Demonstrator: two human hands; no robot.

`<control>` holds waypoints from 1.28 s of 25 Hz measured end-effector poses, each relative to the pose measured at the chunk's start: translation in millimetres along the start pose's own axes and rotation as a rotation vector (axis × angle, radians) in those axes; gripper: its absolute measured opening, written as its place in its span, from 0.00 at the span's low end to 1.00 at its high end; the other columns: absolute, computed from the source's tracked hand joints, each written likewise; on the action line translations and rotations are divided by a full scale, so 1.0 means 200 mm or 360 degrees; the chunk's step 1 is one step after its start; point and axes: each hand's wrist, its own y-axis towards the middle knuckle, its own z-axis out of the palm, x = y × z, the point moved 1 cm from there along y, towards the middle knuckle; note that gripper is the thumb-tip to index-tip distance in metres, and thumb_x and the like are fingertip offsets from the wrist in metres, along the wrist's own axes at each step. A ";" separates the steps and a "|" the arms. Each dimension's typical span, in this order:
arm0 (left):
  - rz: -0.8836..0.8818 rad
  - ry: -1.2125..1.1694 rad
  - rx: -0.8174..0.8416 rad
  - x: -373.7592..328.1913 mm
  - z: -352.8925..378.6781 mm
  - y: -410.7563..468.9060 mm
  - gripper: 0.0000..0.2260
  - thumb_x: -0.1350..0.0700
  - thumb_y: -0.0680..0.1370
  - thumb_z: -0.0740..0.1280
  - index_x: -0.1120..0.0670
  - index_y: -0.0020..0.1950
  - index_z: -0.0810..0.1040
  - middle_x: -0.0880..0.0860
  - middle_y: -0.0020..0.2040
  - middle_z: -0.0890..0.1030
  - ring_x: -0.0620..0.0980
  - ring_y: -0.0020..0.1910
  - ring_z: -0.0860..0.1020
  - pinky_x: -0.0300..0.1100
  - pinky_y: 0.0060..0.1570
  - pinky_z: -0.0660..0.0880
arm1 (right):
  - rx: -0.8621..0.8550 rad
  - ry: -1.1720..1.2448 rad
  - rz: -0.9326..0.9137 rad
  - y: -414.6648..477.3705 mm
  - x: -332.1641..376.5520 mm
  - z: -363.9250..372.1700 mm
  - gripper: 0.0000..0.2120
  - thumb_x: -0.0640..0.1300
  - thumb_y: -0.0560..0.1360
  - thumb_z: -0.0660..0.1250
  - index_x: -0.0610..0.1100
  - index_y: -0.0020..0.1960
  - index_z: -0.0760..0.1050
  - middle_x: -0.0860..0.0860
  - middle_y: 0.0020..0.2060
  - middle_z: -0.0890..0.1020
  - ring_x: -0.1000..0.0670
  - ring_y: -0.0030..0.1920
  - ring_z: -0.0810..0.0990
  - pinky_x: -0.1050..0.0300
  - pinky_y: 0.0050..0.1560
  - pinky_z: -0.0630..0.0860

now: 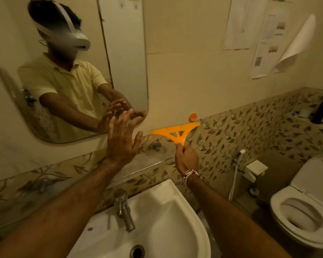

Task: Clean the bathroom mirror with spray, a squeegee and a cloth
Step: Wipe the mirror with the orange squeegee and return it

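The rounded-corner mirror point(125, 53) hangs on the wall at upper left and reflects a person in a yellow shirt. My left hand point(122, 138) is raised at the mirror's lower right corner, fingers spread, fingertips at or near the glass, holding nothing. My right hand point(186, 157) pinches the short handle of an orange plastic squeegee point(175, 132). The squeegee blade points up against the wall, right of the mirror and below its level. No spray bottle or cloth is clearly visible.
A white sink point(185, 216) with a metal tap point(124, 211) lies below my arms. A narrow shelf point(149, 162) runs along the leaf-patterned tiles. An orange hook point(193, 116) is on the wall. A toilet point(304, 207) and hand sprayer point(241, 153) stand right. Papers point(268, 34) hang upper right.
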 end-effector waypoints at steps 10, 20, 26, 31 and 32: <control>0.0017 -0.0364 0.0122 -0.57 0.65 0.23 0.19 0.48 0.83 0.58 0.52 0.72 0.74 0.56 0.79 0.67 0.56 0.77 0.68 0.61 0.76 0.60 | 0.0094 0.0271 0.0304 0.42 -0.56 -0.28 0.18 0.43 0.81 0.54 0.44 0.33 0.69 0.43 0.33 0.77 0.41 0.38 0.75 0.50 0.37 0.67; 0.0051 -0.0832 0.0659 -1.09 1.45 -0.17 0.18 0.47 0.84 0.59 0.50 0.72 0.73 0.52 0.79 0.68 0.53 0.76 0.68 0.57 0.70 0.68 | 0.0366 0.0463 0.0785 0.37 -1.38 -0.37 0.16 0.42 0.84 0.53 0.45 0.40 0.72 0.45 0.39 0.80 0.49 0.36 0.75 0.53 0.42 0.72; 0.0070 -0.0897 0.1104 -1.12 1.81 -0.65 0.20 0.46 0.84 0.57 0.52 0.72 0.73 0.53 0.79 0.68 0.54 0.76 0.68 0.60 0.71 0.68 | 0.0356 0.0460 0.1165 0.11 -1.95 -0.22 0.11 0.41 0.84 0.57 0.44 0.47 0.76 0.49 0.35 0.77 0.49 0.36 0.75 0.54 0.41 0.75; 0.0200 -0.0820 0.1345 -1.06 2.03 -0.90 0.21 0.45 0.83 0.56 0.52 0.73 0.73 0.54 0.77 0.69 0.54 0.77 0.68 0.62 0.72 0.67 | 0.0235 0.0397 0.1278 -0.10 -2.33 -0.02 0.10 0.34 0.80 0.62 0.33 0.59 0.77 0.38 0.48 0.82 0.42 0.48 0.80 0.43 0.55 0.77; 0.0228 -0.0794 0.1377 -1.04 2.06 -0.92 0.22 0.45 0.83 0.56 0.52 0.73 0.73 0.55 0.77 0.69 0.54 0.77 0.67 0.62 0.73 0.65 | 0.0216 0.0392 0.1286 -0.12 -2.37 0.01 0.10 0.35 0.80 0.63 0.33 0.59 0.77 0.39 0.49 0.83 0.42 0.50 0.80 0.44 0.57 0.77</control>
